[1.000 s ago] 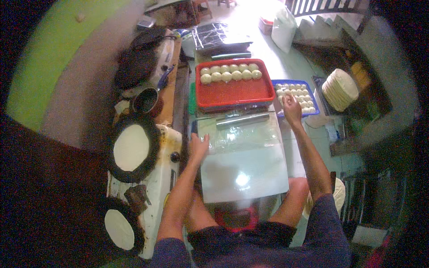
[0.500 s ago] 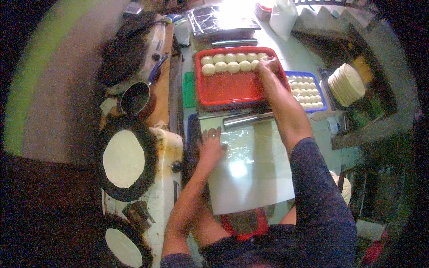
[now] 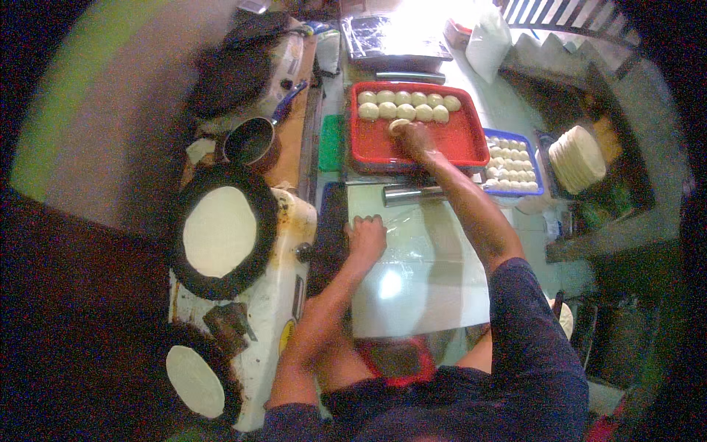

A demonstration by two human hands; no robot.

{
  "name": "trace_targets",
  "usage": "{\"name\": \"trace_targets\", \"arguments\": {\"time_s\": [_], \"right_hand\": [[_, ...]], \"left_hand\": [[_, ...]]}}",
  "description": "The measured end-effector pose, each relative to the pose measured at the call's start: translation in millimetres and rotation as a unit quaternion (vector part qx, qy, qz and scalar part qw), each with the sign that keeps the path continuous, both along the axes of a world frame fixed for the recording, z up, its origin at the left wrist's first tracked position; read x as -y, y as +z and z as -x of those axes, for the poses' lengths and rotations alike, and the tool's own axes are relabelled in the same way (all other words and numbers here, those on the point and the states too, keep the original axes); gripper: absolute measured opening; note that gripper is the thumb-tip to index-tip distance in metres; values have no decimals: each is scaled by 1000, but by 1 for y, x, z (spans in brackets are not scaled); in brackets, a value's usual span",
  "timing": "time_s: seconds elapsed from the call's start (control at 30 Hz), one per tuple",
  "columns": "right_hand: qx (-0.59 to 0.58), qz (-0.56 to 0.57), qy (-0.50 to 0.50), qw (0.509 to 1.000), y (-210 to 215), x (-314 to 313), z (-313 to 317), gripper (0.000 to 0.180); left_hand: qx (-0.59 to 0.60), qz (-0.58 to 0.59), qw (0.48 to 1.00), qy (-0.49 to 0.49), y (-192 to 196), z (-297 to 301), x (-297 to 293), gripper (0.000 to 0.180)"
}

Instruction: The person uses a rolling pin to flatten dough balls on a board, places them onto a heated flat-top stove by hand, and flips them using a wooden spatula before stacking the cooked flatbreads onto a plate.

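My right hand reaches over a red tray and is closed on a dough ball, just in front of two rows of pale dough balls. Below the tray, my left hand rests at the left edge of a glossy white work board. Its fingers are curled on a clear plastic sheet, which creases beside them. Across the board's far edge lies a metal rolling pin.
On the left stove, flatbreads lie on two dark griddles; a saucepan stands beyond. Right of the red tray is a blue tray of smaller dough balls. Farther right sits a stack of flatbreads.
My right hand has moved from the tray's right side toward its middle, now with a dough ball taken from the row. My left hand's spread fingers have curled. The view has shifted slightly.
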State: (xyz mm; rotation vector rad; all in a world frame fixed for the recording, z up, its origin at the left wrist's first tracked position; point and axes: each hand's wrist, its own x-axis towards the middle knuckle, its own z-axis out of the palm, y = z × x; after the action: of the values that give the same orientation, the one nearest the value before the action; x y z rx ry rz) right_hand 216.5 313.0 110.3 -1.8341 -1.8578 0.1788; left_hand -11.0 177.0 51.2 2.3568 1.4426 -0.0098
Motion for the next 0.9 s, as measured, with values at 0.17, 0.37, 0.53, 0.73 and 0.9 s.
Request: {"name": "trace_targets", "arguments": {"time_s": [0.17,0.37,0.53,0.73,0.9], "right_hand": [[80,69,146,984,17,9,-9,13],[-43,-7,133,990,61,80,-32,19],[-156,229,317,907,83,167,10,29],[73,155,227,959,-75,250,1,35],[90,113,89,985,-71,300,111,79]], "left_hand": [[56,12,998,17,18,-10,19,24],[96,-22,994,42,32,-17,26,22],[185,-100,972,108,36,19,1,18],[305,-115,942,85,97,-31,28,18],[340,-133,928,78,93,20,42,16]]}}
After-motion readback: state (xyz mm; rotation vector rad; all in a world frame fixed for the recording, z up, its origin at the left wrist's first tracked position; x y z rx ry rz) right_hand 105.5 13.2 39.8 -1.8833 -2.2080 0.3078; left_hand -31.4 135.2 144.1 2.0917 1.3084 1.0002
